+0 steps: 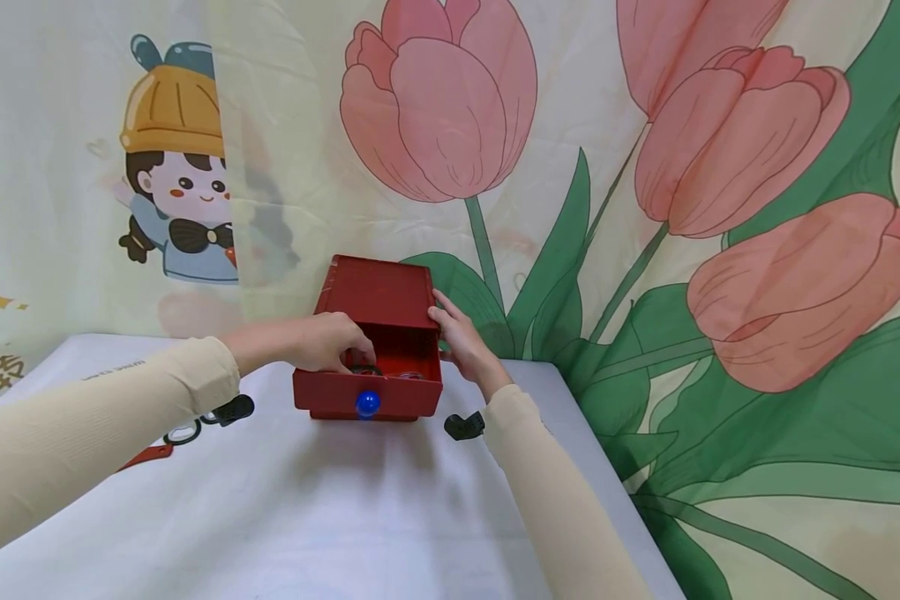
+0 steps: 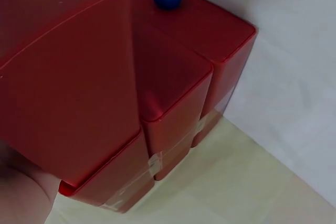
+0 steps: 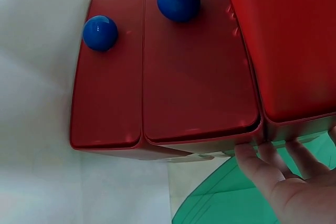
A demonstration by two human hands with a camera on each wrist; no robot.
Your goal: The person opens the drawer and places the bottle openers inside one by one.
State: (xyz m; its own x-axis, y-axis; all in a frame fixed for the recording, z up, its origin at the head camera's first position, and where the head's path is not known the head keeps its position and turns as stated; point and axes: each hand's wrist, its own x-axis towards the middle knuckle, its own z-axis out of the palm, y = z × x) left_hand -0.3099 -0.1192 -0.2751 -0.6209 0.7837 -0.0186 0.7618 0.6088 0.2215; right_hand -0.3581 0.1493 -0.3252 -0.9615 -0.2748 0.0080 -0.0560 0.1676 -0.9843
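A red drawer cabinet [image 1: 378, 287] with blue round knobs stands at the back of the table, its top drawer [image 1: 318, 392] pulled out. My left hand [image 1: 330, 342] reaches over that drawer's left side with its fingers bent down inside. Right at the fingertips lies a small dark thing [image 1: 365, 370]; I cannot tell if they pinch it. Something small and shiny [image 1: 411, 375] lies further right in the drawer. My right hand [image 1: 461, 337] rests against the cabinet's right side, fingers extended along it. Two lower drawers [image 3: 202, 77] are pushed in, each with a blue knob [image 3: 178, 1].
Left of the cabinet, partly under my left sleeve, lie a black ring-shaped handle [image 1: 183, 432] and a red-orange handle [image 1: 148, 456]. Small black devices hang below both wrists. Printed cloth [image 1: 292, 150] hangs close behind the cabinet, and the table's right edge runs beyond my right arm.
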